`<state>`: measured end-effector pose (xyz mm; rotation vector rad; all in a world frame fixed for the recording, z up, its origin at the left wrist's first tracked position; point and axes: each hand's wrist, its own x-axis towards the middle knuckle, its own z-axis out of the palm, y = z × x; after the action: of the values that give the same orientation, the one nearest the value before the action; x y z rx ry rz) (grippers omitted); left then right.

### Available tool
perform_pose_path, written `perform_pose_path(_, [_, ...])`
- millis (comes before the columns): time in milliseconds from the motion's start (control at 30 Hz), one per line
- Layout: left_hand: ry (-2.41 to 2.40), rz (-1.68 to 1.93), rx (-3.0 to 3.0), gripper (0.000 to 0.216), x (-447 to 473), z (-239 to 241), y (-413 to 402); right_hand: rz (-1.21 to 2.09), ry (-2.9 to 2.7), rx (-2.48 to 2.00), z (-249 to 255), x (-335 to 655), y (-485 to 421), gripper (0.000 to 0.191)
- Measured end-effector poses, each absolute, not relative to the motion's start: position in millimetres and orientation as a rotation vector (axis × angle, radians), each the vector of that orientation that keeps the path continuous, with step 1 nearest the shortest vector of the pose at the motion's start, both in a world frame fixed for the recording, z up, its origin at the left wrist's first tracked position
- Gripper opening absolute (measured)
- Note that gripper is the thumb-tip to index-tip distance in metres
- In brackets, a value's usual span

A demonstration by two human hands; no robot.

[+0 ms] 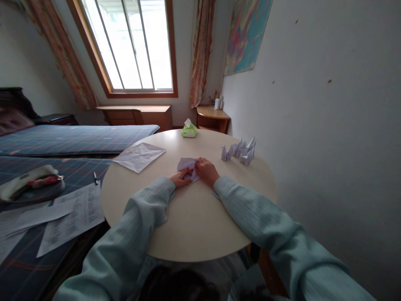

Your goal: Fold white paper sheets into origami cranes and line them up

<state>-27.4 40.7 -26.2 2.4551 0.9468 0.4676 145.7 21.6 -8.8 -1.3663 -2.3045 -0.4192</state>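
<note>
- Folded paper (186,162): we find it near the middle of the round table (178,234), lying under and between both hands
- Bearing: we judge its narrow end to point toward the wearer, with the broader part facing the window (134,46); its long axis appears to run roughly from far to near, though the fingers cover too much for us to certify this
- Right hand (206,169): we record bent fingers drawn together on the paper's right edge, in what we read as a pinch
- Left hand (182,177): we see it laid low over the near-left part, fingers reaching inward; whether the thumb nips the paper or merely presses, we cannot tell
- Folding practice: we would advise matching edges and corners before any pressure, anchoring the paper with the left hand, and running a fingertip firmly from the middle of the crease outward; a skewed crease would, in our judgement, carry into later folds
- Surroundings: we log a creased sheet (139,157) flat to the left, folded paper figures (247,154) grouped to the right, and a green tissue pack (189,131) at the far rim
</note>
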Motion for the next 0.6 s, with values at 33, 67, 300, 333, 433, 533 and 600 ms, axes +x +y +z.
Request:
perform_pose_path(33, [0.939,0.476,2.463,0.030,-27.6,-27.0,40.5,-0.426,-2.306,-1.368,-8.8,145.7,21.6,0.015])
perform_pose_path(67, [0.941,0.487,2.467,0.031,-27.7,-28.0,40.4,-0.431,-2.307,-1.366,-8.9,145.7,21.6,0.015])
perform_pose_path(300, [0.993,0.537,2.434,0.049,-26.6,-35.1,40.1,-0.440,-2.312,-1.366,-9.5,145.6,22.3,0.014])
perform_pose_path(333, [0.990,0.556,2.435,0.052,-26.5,-35.0,39.7,-0.446,-2.309,-1.370,-9.4,145.5,22.0,0.015])
perform_pose_path(433, [0.944,0.554,2.451,0.054,-26.8,-31.6,38.3,-0.441,-2.304,-1.377,-8.8,145.4,21.3,0.014])
perform_pose_path(533, [0.855,0.525,2.490,0.046,-27.5,-27.4,37.5,-0.417,-2.294,-1.367,-8.1,146.7,21.3,0.012])
perform_pose_path(600, [0.839,0.523,2.504,0.042,-27.8,-27.1,37.7,-0.397,-2.283,-1.329,-7.2,148.8,21.7,0.012])
